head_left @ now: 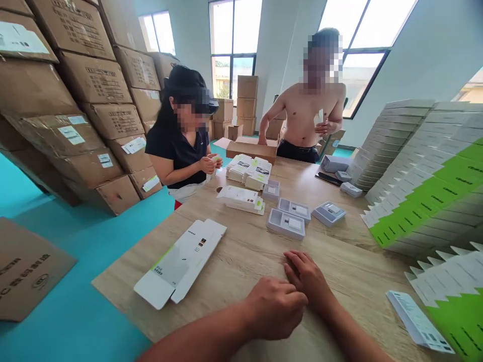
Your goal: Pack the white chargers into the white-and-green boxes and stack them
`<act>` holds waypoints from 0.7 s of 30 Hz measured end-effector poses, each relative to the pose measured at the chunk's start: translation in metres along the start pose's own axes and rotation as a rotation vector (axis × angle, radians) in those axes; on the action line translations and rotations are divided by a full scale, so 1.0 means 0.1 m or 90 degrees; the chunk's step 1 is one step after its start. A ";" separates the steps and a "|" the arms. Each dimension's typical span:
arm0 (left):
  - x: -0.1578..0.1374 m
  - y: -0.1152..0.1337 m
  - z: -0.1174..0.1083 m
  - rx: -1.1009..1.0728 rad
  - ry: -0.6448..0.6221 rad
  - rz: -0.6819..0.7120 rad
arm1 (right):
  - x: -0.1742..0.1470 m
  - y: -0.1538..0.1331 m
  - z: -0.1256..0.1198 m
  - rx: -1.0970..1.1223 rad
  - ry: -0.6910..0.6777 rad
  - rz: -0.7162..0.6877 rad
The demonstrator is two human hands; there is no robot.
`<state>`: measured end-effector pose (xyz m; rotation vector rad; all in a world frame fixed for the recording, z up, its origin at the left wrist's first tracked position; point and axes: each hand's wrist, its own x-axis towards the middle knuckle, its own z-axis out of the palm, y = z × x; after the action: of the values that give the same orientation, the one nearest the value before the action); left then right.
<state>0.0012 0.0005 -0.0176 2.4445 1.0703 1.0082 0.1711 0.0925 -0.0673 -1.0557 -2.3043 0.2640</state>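
My left hand is closed, knuckles up, just above the wooden table. Its fingertips are hidden, so anything inside does not show. Right beside it, my right hand rests on the tabletop with its fingers stretched out, holding nothing. A flattened white and green carton lies to the left of my hands. Beyond them are several pale plastic trays with small white items in them. An unfilled carton lies behind those trays, near a pile of white boxes.
Tall stacks of white and green cartons line the right side, with a folded printed carton near my right forearm. Two people stand across the table, one by an open brown box. Large brown boxes are piled at left.
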 end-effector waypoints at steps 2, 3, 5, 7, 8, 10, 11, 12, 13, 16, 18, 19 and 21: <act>0.00 -0.01 -0.11 -0.098 0.063 -0.109 | -0.02 0.03 -0.03 0.020 -0.007 0.011; 0.00 -0.03 -0.18 -0.139 0.097 -0.166 | -0.01 0.03 -0.04 0.032 -0.015 0.017; 0.02 -0.12 -0.31 -0.181 0.162 -0.269 | 0.00 0.01 -0.06 0.057 -0.038 0.031; 0.10 -0.30 -0.45 -0.219 0.230 -0.370 | 0.02 -0.02 -0.07 0.083 -0.057 0.048; 0.17 -0.43 -0.52 -0.251 0.272 -0.430 | 0.03 -0.04 -0.08 0.092 -0.061 0.056; 0.37 -0.72 -0.66 -0.323 0.370 -0.560 | 0.04 -0.06 -0.10 0.105 -0.059 0.069; 0.50 -0.87 -0.72 -0.359 0.417 -0.621 | 0.05 -0.07 -0.10 0.109 -0.053 0.073; 0.63 -1.01 -0.79 -0.395 0.454 -0.677 | 0.05 -0.07 -0.11 0.111 -0.048 0.075; 0.77 -1.13 -0.85 -0.427 0.486 -0.725 | 0.05 -0.08 -0.12 0.115 -0.042 0.077; 1.10 -1.36 -0.97 -0.504 0.552 -0.821 | 0.06 -0.08 -0.14 0.127 -0.029 0.079; 1.23 -1.41 -1.00 -0.531 0.583 -0.841 | 0.07 -0.08 -0.13 0.138 -0.022 0.078; 1.26 -1.40 -1.00 -0.536 0.597 -0.835 | 0.07 -0.07 -0.12 0.144 -0.019 0.077; 1.26 -1.34 -0.97 -0.539 0.624 -0.793 | 0.08 -0.05 -0.10 0.158 -0.011 0.079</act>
<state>-0.0774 0.1827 0.0450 0.3093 1.5539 1.5908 0.1696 0.0948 -0.0537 -1.0713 -2.1559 0.5936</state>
